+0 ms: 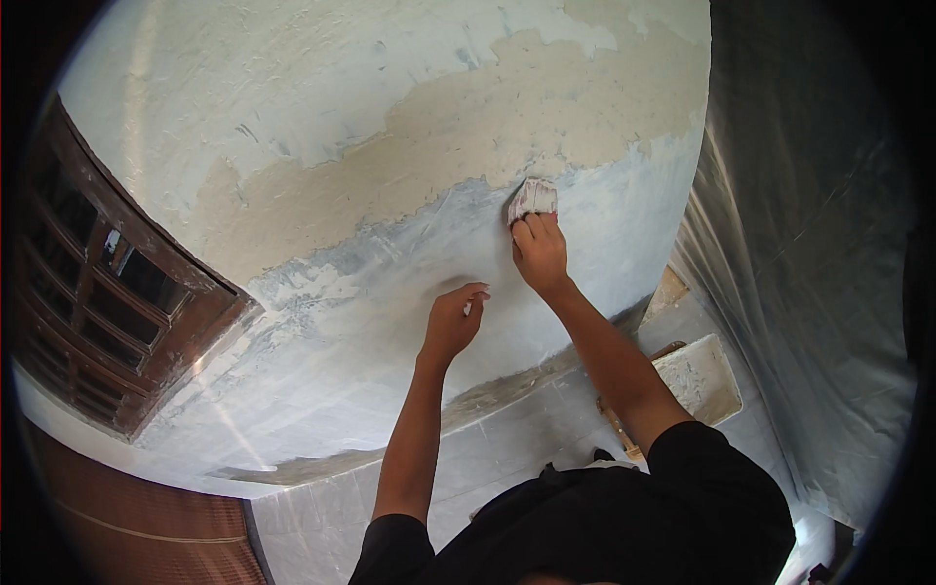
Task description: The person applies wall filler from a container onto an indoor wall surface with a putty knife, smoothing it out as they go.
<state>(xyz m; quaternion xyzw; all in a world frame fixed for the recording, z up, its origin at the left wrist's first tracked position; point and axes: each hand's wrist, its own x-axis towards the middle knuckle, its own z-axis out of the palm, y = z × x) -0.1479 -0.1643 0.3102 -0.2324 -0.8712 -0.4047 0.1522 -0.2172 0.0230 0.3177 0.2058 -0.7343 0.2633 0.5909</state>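
Note:
My right hand (541, 253) is closed round the lower end of a flat, wide hand tool (533, 198). White smears and reddish patches cover the tool, so I cannot tell whether it is a scraper or a brush. It lies against the wall (468, 229), at the border between a beige upper band and a bluish-white, streaky lower part. Lower and to the left, my left hand (455, 320) is at the wall, fingers loosely bent and apart, with no tool in it. Whether it touches the wall is unclear. Pale smears show at its fingertips.
At the left, a brown wooden window frame (171, 317) is set in the wall. A whitish tub (717, 375) smeared inside is at the lower right, by my right arm. Translucent plastic sheeting (799, 322) hangs at the right. Grey covering (322, 522) lies along the wall's foot.

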